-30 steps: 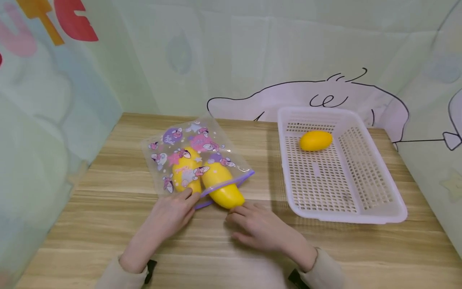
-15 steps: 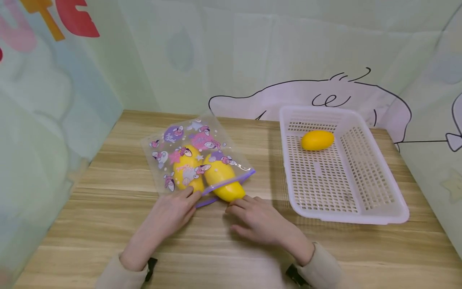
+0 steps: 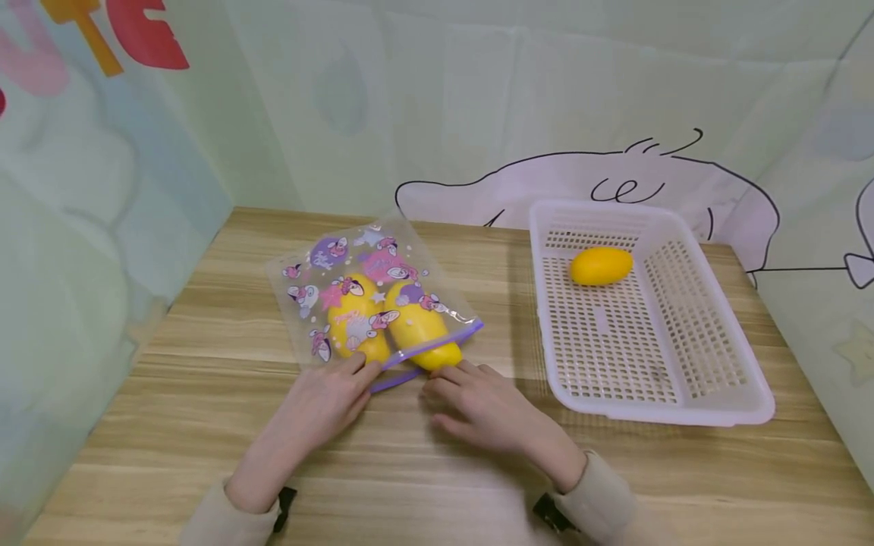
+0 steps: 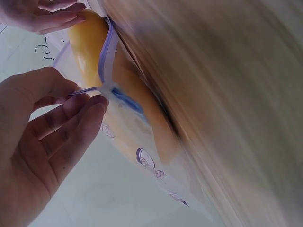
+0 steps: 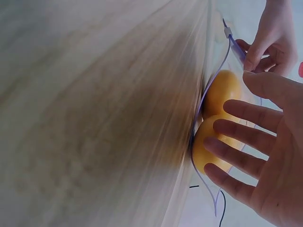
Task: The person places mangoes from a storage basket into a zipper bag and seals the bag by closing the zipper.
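A clear zip bag printed with pink and purple cartoons lies on the table, its purple-edged mouth facing the person. One yellow mango is inside it. Beside it a second mango lies mostly in, its near end showing at the opening. My left hand pinches the purple zip edge between thumb and fingers, holding the mouth apart. At the second mango's near end is my right hand, fingertips against it. In the right wrist view those fingers are spread and extended, pushing it.
To the right stands a white plastic basket with slotted walls and another yellow mango in it. The wooden table meets printed cloth walls at the back and sides.
The second mango has slid away from the person, deeper into the bag, with my right hand following it. My left hand stays at the zip edge.
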A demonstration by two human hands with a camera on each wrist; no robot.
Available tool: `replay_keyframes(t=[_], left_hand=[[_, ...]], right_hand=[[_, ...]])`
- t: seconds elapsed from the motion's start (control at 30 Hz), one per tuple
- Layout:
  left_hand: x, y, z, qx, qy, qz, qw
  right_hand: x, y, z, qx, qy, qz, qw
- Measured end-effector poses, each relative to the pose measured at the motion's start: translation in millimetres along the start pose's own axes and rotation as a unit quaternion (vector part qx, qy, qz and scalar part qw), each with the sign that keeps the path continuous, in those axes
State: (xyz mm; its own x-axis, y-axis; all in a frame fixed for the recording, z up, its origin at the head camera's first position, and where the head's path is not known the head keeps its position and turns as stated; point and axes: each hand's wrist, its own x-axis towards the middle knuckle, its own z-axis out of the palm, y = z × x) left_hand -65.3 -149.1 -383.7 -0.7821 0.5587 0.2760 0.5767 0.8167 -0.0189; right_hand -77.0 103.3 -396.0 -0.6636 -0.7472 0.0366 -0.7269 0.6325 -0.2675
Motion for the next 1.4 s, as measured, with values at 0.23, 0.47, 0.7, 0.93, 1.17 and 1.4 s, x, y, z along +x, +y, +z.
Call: replay_keyframes(t=[0.23,0.47,0.7,0.93,1.17,1.4], left_hand=[[-0.5,0.4,-1.3,-0.006,0.001,-0.001,1.0],[-1.2,0.4,-1.5,-0.008,0.003,0.0,1.0],[-1.0,-0.3,-0.9,-0.006,0.015,0.005,0.9999],[0.1,-0.5,-0.3,-0.002,0.017,0.007,0.9998],[-0.2,-1.1,0.4,0.002,0.022,0.009,0.9997],[-0.6,-1.3,0.6,0.005,0.028,0.014,0.9995]], right_hand=[[5.9,1.6,2.2,0.0,0.003,0.006,1.0],[9.4,4.7,6.2,-0.011,0.018,0.005,1.0],[9.0,7.3,6.8,-0.016,0.022,0.005,1.0],[10.1,8.3,7.1,-0.012,0.005,0.015,1.0],[13.6,10.0,8.6,-0.018,0.002,0.019,1.0],[15.6,10.2,10.0,-0.025,0.002,0.021,0.999]])
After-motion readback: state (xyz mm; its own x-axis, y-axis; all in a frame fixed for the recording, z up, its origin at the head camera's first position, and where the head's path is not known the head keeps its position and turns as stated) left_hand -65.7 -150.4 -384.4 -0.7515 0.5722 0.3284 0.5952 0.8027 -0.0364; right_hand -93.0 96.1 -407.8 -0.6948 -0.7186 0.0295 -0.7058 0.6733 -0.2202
